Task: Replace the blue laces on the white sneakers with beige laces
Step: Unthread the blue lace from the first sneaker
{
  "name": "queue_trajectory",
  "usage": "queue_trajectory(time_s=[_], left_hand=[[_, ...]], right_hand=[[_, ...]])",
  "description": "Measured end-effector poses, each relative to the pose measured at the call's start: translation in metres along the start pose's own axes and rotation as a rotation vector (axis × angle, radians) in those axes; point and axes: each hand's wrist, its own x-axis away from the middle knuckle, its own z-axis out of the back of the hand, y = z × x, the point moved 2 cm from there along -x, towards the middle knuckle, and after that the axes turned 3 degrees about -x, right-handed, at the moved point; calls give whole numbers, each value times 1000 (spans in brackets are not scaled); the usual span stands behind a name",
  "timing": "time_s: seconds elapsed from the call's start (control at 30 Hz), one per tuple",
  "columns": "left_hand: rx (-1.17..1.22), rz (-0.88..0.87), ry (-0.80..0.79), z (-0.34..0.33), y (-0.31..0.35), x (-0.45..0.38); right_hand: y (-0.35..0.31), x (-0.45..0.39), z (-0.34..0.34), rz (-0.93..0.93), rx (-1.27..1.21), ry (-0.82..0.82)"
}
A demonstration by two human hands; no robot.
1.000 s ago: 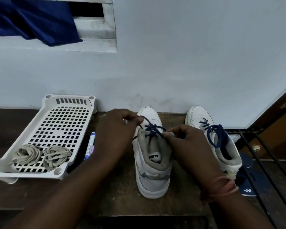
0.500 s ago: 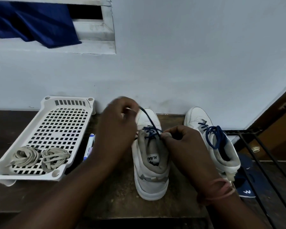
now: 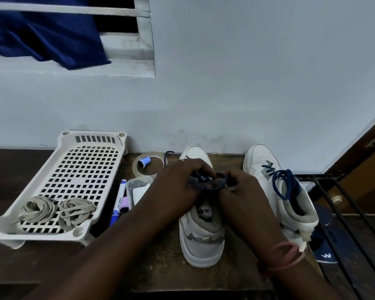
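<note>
- Head view: our left hand (image 3: 178, 187) and right hand (image 3: 243, 191) meet over the near sneaker (image 3: 201, 232), both with fingers curled, pinching the bunched blue lace (image 3: 206, 181) above its tongue.
- A loose lace end (image 3: 166, 155) trails back toward the tape roll (image 3: 148, 167).
- The second sneaker (image 3: 277, 191) stands to the right against the wall, its own blue lace (image 3: 285, 182) looped on top.
- Two beige lace bundles (image 3: 56, 210) lie at the near end of the white tray (image 3: 74, 169), well left of the shoes.
- Between tray and near sneaker lie a marker (image 3: 118, 201) and a small clear box (image 3: 139, 189).
- A blue cloth (image 3: 41, 37) hangs from the window.
</note>
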Motion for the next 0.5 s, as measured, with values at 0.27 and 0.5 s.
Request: queue_trajectory(time_s=[0.27, 0.5], left_hand=[[147, 85, 453, 31, 11, 4], [667, 664, 706, 67, -26, 7]], right_hand=[[-1, 0, 2, 1, -19, 13], [-10, 2, -5, 176, 254, -78]])
